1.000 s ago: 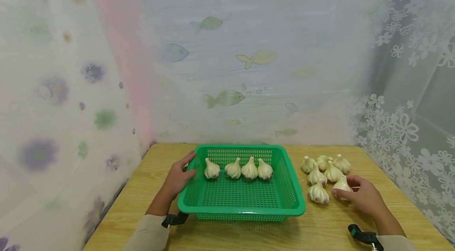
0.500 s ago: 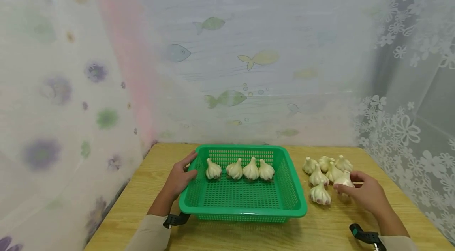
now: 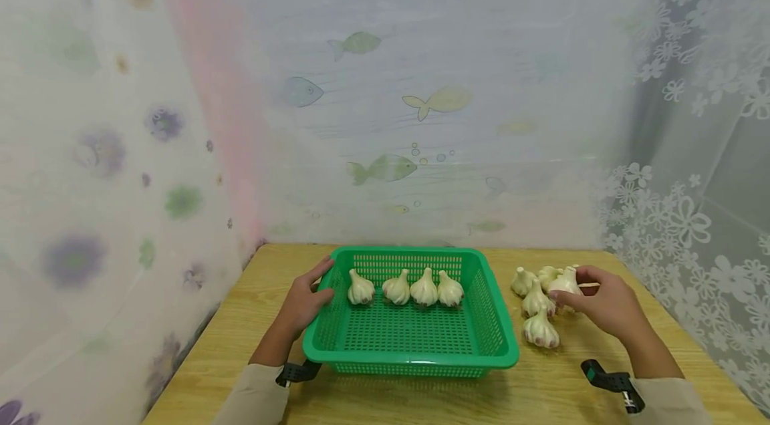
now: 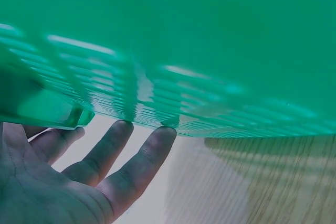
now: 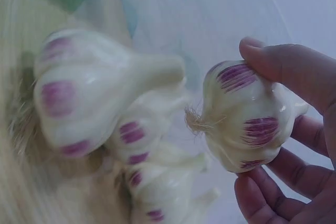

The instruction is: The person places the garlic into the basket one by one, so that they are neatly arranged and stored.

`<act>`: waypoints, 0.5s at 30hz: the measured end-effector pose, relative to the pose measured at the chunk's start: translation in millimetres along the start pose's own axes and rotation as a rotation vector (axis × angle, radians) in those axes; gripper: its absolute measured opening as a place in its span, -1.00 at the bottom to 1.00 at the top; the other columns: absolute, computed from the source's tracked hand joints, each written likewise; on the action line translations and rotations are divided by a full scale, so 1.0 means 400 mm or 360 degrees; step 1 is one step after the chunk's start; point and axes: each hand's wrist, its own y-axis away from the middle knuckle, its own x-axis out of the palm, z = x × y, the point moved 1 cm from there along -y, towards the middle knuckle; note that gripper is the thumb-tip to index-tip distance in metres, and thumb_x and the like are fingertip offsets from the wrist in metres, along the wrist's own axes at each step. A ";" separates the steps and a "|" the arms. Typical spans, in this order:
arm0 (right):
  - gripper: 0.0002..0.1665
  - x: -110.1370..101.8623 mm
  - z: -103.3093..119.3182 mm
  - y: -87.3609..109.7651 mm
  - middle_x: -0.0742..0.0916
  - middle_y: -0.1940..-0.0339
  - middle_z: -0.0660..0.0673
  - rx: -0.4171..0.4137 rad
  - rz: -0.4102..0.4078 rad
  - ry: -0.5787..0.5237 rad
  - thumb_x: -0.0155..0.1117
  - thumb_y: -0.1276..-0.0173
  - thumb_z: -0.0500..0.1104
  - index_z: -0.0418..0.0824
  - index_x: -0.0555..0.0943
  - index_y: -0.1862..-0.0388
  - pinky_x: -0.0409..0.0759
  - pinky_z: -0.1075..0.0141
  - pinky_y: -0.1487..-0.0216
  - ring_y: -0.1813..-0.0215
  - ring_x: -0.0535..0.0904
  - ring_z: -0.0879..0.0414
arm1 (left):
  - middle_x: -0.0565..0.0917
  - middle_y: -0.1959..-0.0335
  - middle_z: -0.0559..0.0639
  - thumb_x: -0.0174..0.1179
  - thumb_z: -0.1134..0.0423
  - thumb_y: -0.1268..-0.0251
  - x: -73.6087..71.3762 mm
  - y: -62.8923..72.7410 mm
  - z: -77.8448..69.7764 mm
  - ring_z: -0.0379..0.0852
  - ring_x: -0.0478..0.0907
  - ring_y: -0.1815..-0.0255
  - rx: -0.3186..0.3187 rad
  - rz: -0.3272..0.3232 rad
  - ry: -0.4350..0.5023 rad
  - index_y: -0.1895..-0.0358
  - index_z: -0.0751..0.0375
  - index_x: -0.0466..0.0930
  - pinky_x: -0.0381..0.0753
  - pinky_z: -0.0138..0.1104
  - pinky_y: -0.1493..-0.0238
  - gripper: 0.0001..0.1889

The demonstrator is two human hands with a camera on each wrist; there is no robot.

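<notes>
In the head view, a green plastic basket (image 3: 409,359) has several garlic bulbs (image 3: 424,289) lined up near its back wall. My left hand (image 3: 301,305) rests at the basket's left side, thumb by the rim. Seen from the left wrist, its fingers (image 4: 139,166) are fairly straight and their tips touch the slotted wall. My right hand (image 3: 610,301) holds one garlic bulb (image 5: 249,116) between thumb and fingers, its root tuft and purple streaks showing in the right wrist view. That bulb is raised over a group of loose garlic bulbs (image 3: 537,298), partly hiding those behind it.
The basket and loose bulbs share a wood-grain table (image 3: 234,318). A patterned curtain (image 3: 385,198) hangs along the back and left. One loose bulb (image 3: 541,329) sits nearest the basket's right edge. Black wrist mounts (image 3: 610,381) are strapped to both wrists.
My right hand has lifted a garlic bulb from the front of the group and carried it up, away from me and slightly left. My left hand stays at the basket.
</notes>
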 end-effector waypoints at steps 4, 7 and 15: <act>0.11 -0.001 0.044 -0.014 0.53 -0.38 -0.50 -0.0080 -0.0006 0.0012 0.40 -0.29 0.37 -0.42 0.39 -0.50 0.72 -0.04 0.10 -0.22 0.61 -0.42 | 0.10 -0.70 -0.02 0.04 0.47 -0.36 0.001 0.001 0.002 0.45 0.32 -0.50 -0.0010 0.0005 0.0008 -0.64 0.13 0.19 0.45 -0.16 0.28 -0.25; 0.10 -0.002 0.075 -0.026 0.54 -0.38 -0.48 -0.0131 -0.0010 0.0015 0.41 -0.30 0.35 -0.39 0.38 -0.51 0.71 -0.08 0.06 -0.22 0.61 -0.40 | 0.10 -0.70 -0.02 0.04 0.47 -0.36 0.001 0.002 0.000 0.44 0.33 -0.50 -0.0016 0.0003 0.0009 -0.64 0.14 0.19 0.46 -0.16 0.27 -0.25; 0.02 0.002 0.138 -0.053 0.58 -0.32 -0.46 -0.0251 -0.0013 -0.0020 0.45 -0.29 0.31 -0.27 0.40 -0.51 0.71 -0.11 0.02 -0.20 0.64 -0.37 | 0.11 -0.70 -0.02 0.03 0.47 -0.35 0.004 -0.002 -0.003 0.38 0.42 -0.43 -0.0029 -0.0007 0.0025 -0.64 0.15 0.20 0.47 -0.18 0.27 -0.25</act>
